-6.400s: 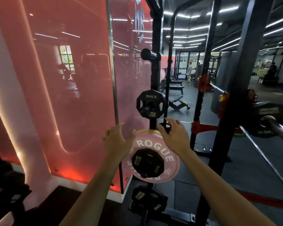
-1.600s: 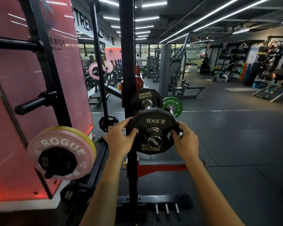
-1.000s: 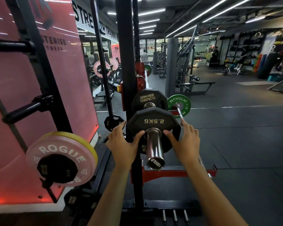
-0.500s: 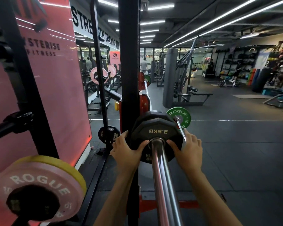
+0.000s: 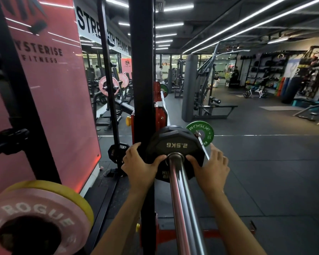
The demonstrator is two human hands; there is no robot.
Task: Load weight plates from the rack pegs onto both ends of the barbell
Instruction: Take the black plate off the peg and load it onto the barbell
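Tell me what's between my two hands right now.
In the head view, the chrome barbell sleeve runs between the left hand and right hand.

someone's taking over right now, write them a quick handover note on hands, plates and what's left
Left hand: thumb and fingers press the 2.5KG plate from its left side.
Right hand: thumb on the plate's face, fingers straight.
The plate is on the barbell sleeve, pushed far in against another black plate behind it.
The pink ROGUE plate sits on a rack peg, lower left.
Left to do: check the plate is seated, then load the far end; it is hidden here.
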